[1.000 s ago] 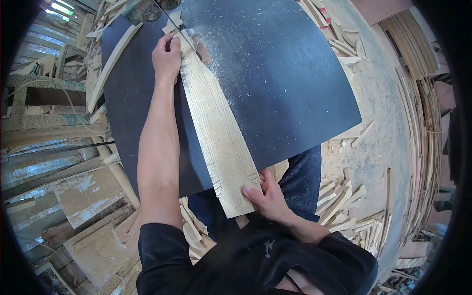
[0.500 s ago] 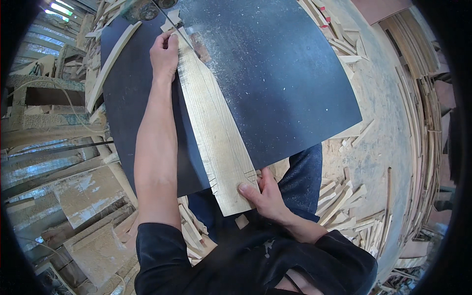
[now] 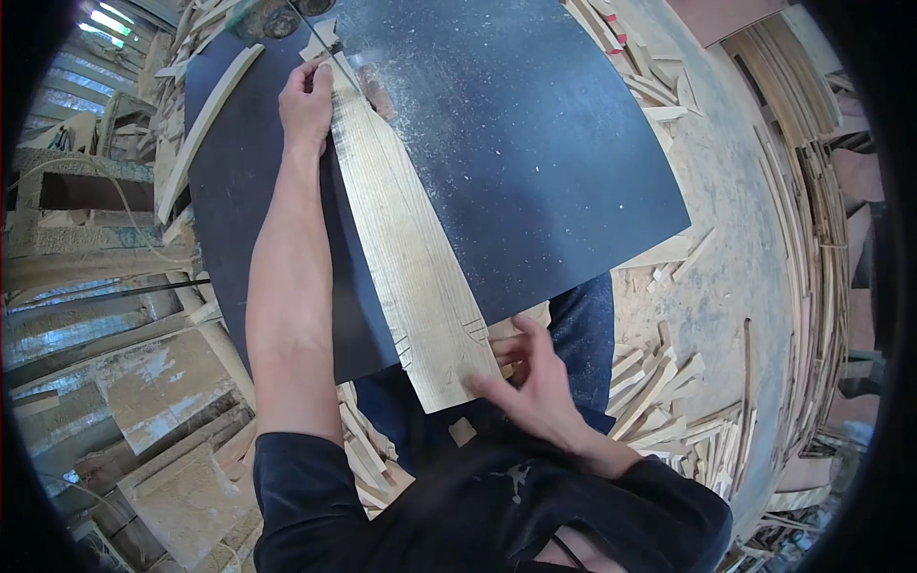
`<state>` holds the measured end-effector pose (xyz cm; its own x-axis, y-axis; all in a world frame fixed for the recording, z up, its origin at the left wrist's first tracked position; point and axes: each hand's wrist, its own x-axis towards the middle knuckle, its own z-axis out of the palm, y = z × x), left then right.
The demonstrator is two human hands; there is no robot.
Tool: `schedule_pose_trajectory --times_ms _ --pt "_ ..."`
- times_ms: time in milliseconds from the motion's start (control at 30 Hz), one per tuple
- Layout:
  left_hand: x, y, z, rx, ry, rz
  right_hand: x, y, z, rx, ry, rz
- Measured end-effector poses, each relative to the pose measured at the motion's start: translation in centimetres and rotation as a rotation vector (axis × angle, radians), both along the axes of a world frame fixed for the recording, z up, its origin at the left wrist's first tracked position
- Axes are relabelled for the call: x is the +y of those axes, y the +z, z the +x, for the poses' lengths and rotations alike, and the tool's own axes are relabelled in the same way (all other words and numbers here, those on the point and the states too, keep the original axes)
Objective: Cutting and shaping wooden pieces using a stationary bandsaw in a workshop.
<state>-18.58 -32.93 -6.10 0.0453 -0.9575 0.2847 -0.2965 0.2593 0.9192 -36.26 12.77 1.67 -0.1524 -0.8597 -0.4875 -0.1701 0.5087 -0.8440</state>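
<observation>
The left hand (image 3: 308,103) presses flat, fingers together, on the far end of a long pale wooden board (image 3: 401,239) lying on the dark saw table (image 3: 535,143). The board looks stiff, light and rough-grained, best steadied at both ends. The right hand (image 3: 530,382) grips its notched near end, fingers spread. The blade (image 3: 325,48) at the top edge is hard to make out.
</observation>
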Motion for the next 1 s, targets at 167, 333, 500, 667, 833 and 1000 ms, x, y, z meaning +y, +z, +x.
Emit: schedule_pose_trajectory --times_ms 167,333,500,667,833,1000 --pt "0.2 0.7 -0.2 0.023 -0.022 0.018 1.8 -0.6 -1.9 0.543 0.358 -0.470" --pt "-0.3 0.3 -0.6 -0.009 -0.033 0.020 0.7 -4.4 -2.9 0.589 0.394 -0.644" --pt "-0.6 0.3 -0.2 -0.015 -0.032 0.043 0.1 -4.7 -2.3 0.547 0.367 -0.732" --pt "-0.7 0.4 -0.4 0.023 -0.038 0.041 -0.2 -5.1 -2.1 0.465 0.320 -0.750" --pt "-0.6 1.1 -0.7 0.008 -0.048 0.028 0.0 -5.5 -2.3 0.500 0.344 -0.700" --pt "-1.3 1.0 -0.4 -0.025 -0.014 0.039 -0.7 -5.1 -2.3 0.491 0.321 -0.728"
